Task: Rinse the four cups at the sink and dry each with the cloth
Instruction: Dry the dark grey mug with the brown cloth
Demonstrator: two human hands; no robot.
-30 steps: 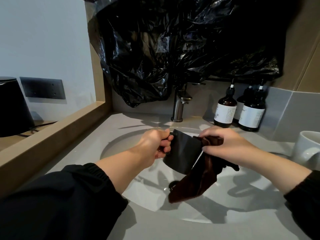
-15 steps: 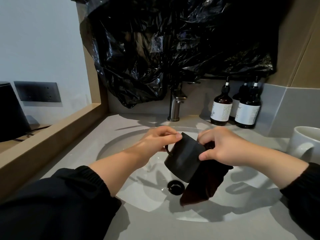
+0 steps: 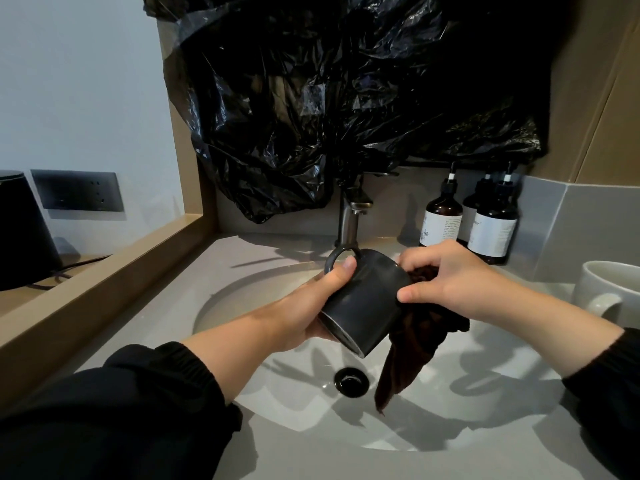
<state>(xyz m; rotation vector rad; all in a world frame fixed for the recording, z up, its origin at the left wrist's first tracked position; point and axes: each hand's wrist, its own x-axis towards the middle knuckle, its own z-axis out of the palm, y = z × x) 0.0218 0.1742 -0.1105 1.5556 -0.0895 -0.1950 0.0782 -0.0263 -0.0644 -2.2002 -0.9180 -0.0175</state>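
Over the white sink basin (image 3: 450,420) I hold a black cup (image 3: 363,299) tilted on its side, handle pointing up toward the tap. My left hand (image 3: 311,306) grips the cup's base end, thumb on its wall. My right hand (image 3: 446,282) pinches a dark brown cloth (image 3: 408,358) against the cup's mouth end; the cloth's tail hangs down toward the drain (image 3: 350,381). A white cup (image 3: 609,292) stands on the counter at the right edge. No other cups are in view.
The tap (image 3: 348,220) stands behind the cup, no water visible. Black plastic sheeting (image 3: 346,98) covers the wall above. Three brown pump bottles (image 3: 443,216) stand at the back right. A wooden ledge (image 3: 104,275) runs along the left, with a black kettle (image 3: 20,233) beyond.
The cup has been turned so its handle now points up and its base faces me. My left hand shifted from the handle to the cup's base end. My right hand kept the cloth at the mouth.
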